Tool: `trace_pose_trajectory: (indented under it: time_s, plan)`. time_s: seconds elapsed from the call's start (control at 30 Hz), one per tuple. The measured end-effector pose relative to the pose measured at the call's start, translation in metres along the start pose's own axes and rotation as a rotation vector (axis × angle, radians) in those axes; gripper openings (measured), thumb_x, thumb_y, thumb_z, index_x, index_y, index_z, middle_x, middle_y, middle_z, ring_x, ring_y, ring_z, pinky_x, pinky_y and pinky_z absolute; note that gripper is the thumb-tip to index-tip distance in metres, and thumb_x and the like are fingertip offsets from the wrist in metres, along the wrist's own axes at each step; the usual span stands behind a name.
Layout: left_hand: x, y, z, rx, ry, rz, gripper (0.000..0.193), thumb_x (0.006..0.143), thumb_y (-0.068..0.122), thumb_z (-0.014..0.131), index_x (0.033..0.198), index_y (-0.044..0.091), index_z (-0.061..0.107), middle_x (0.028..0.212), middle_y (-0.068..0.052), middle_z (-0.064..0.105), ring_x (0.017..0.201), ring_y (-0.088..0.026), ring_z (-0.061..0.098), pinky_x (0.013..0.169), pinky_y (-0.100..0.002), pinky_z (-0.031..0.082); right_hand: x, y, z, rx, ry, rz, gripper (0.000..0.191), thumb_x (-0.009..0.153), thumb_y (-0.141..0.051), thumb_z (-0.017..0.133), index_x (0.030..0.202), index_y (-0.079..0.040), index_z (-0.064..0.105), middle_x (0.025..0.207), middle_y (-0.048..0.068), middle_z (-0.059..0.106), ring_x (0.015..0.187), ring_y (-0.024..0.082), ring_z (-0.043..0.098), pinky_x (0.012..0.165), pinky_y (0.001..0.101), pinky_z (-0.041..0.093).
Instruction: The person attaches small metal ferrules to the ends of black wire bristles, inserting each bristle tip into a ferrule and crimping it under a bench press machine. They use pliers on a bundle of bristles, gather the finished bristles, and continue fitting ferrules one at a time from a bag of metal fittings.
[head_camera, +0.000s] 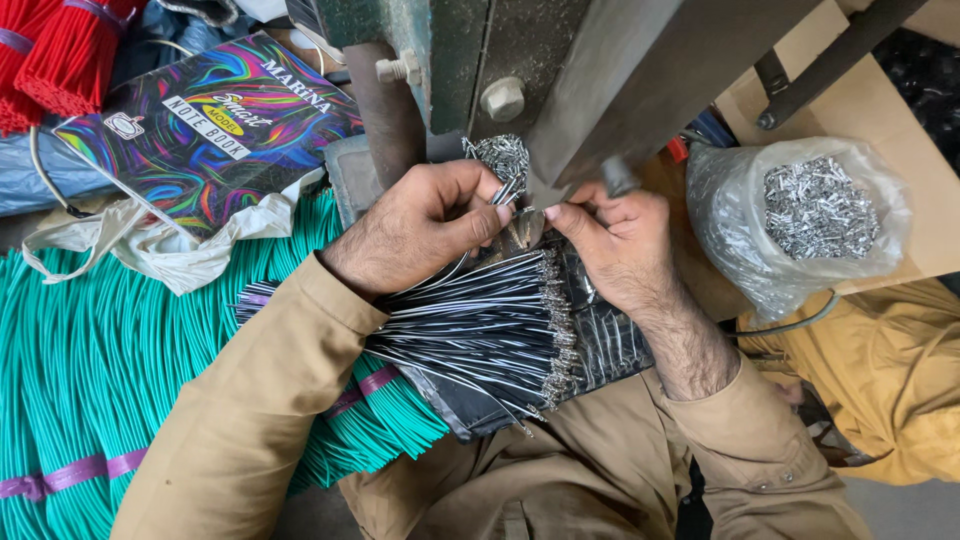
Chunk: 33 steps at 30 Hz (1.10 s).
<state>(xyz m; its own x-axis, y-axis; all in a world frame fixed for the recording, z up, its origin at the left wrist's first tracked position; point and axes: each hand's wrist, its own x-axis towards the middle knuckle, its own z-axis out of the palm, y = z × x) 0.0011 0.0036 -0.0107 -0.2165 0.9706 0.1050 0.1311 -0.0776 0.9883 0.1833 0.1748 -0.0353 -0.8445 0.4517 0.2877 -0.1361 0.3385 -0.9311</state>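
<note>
**Currently: Both Hands at the Press Die, Wire Bundle on the Lap**

Head view. Left hand (425, 225) sits just below the grey metal press (600, 80), thumb and forefinger pinched on a thin black-and-white wire (497, 196) at its upper end. Right hand (615, 245) meets it from the opposite side, fingertips closed on the same wire end beside a small metal terminal; the exact contact point is partly hidden by the fingers. Both hands are just beside each other, almost touching, directly under the press head.

Below the hands, a bundle of black-and-white wires (470, 335) lies across the lap on a dark sheet (610, 340), its terminal-tipped ends pointing right. The left forearm crosses over the bundle's left end.

Surroundings: a large stack of green wires (90, 370), bound with purple bands, fills the left side. A colourful notebook (215, 125) lies above it, with red wires (60, 50) in the top-left corner. A clear plastic bag of metal terminals (815, 210) rests at the right, well apart from the hands. A small cluster of terminals (503, 155) hangs at the press, just above the left hand.
</note>
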Motion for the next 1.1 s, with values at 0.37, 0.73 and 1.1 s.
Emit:
trace_pose_trajectory:
  time_s: [0.37,0.73,1.1]
  plan:
    - [0.001,-0.003,0.002,-0.034,-0.081,0.161,0.017,0.096,0.01,0.071,0.107,0.001,0.062,0.087,0.005,0.062,0.083,-0.002,0.057,0.075,-0.023,0.053,-0.024,-0.037,-0.035,-0.24,-0.013,0.047,0.015,0.096,-0.004,0.071,0.11,0.0,0.073,0.108,0.008,0.076,0.099,0.014,0.072,0.087,0.0267,0.059]
    - [0.002,-0.002,-0.001,-0.136,-0.035,0.067,0.012,0.1,0.008,0.067,0.106,-0.001,0.063,0.084,0.0,0.07,0.077,-0.005,0.065,0.072,-0.022,0.056,-0.028,-0.036,-0.03,-0.772,-0.046,-0.052,0.018,0.084,-0.012,0.082,0.1,-0.005,0.077,0.098,0.008,0.07,0.096,0.023,0.068,0.082,0.0354,0.054]
    - [0.001,-0.002,0.001,-0.103,-0.019,0.052,0.012,0.102,0.011,0.064,0.106,0.0,0.061,0.074,0.003,0.059,0.067,-0.004,0.056,0.062,-0.023,0.05,-0.021,-0.007,-0.027,-0.032,0.128,0.063,0.011,0.102,0.001,0.065,0.113,0.004,0.066,0.098,0.011,0.072,0.086,0.014,0.068,0.081,0.0263,0.058]
